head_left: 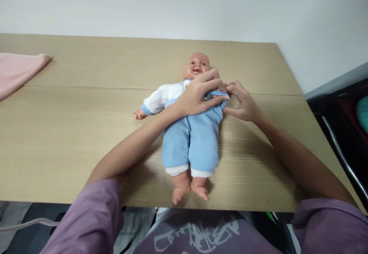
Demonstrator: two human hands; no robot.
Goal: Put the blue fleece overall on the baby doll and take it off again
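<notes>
A baby doll lies on its back on the wooden table, head away from me, feet at the near edge. It wears blue fleece dungarees over a white top with blue cuffs. My left hand lies across the doll's chest, its fingers closed on the blue strap of the dungarees near the doll's far shoulder. My right hand meets it from the right, fingers pinched on the same strap end. The doll's arm on that side is hidden under my hands.
A pink cloth lies at the table's far left edge. A white wall stands behind the table. To the right of the table is a dark bin or cart with a metal bar.
</notes>
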